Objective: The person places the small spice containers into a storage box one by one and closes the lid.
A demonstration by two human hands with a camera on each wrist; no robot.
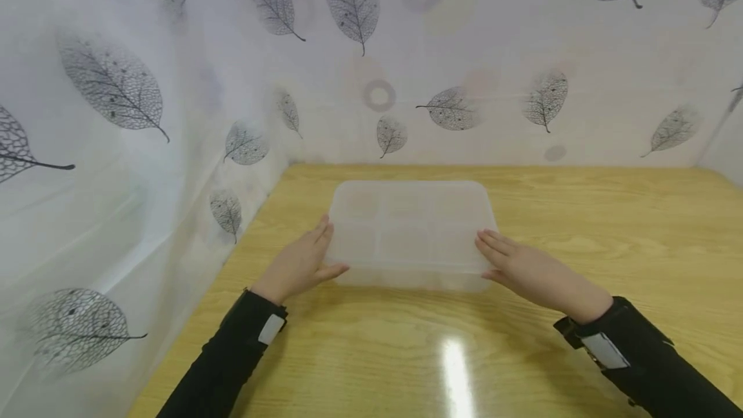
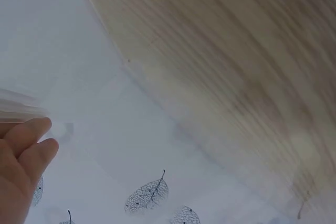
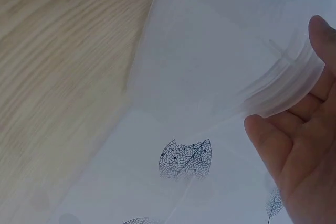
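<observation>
A translucent white plastic compartment box (image 1: 409, 231) sits between my two hands over the wooden table. It is rectangular with rounded corners, and faint dividers show through its top. My left hand (image 1: 302, 263) grips its left side, thumb at the front corner and fingers along the edge. On the opposite side my right hand (image 1: 531, 273) holds the box, with the thumb low near the front corner. The right wrist view shows the box's curved rim (image 3: 283, 85) between thumb and fingers. At the left margin of the left wrist view, fingertips (image 2: 39, 153) touch the box's edge.
The wood-grain table (image 1: 580, 211) stretches out around the box, with a bright light reflection (image 1: 456, 373) near the front. A white sheet printed with dark leaves (image 1: 348, 69) hangs behind the table and along its left side.
</observation>
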